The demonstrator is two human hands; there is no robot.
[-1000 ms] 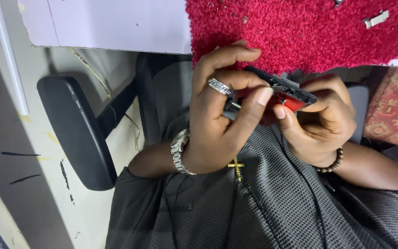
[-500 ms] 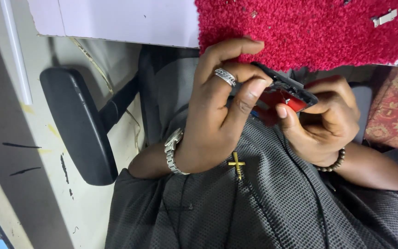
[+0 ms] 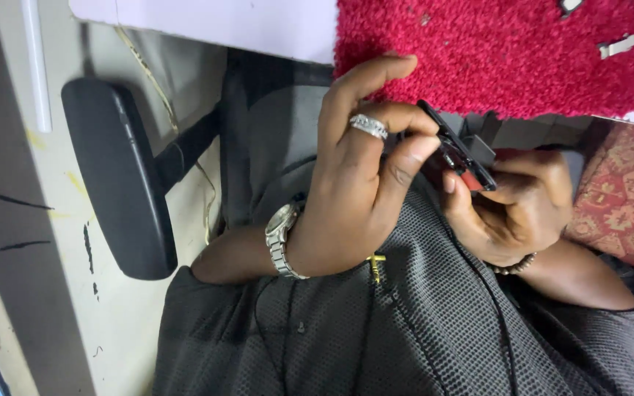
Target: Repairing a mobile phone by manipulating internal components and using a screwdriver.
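1. Holding a small black device (image 3: 458, 155) with a red part showing, both hands work close to the chest, just below the near edge of the red shaggy mat (image 3: 493, 59).
2. The left hand (image 3: 361, 191) is closed on the device's near end: thumb and ringed finger pinch it, while the forefinger lies extended above it toward the mat.
3. The right hand (image 3: 515, 213) curls under the device from the far side, its fingers wrapped round to cradle the lower edge. Its grip looks firm, though the fingertips are partly hidden.
4. To do this well, I would judge that the right hand should stay the steady support while the left does the fine pinching, so the device does not twist.
5. Keeping it low over the grey shirt (image 3: 420, 323) means a slip lands it in the lap.
6. Small pale metal pieces (image 3: 618, 46) lie on the mat, well above the device; they are within reach.
7. The chair's black armrest (image 3: 119, 176) stands well left of the device.
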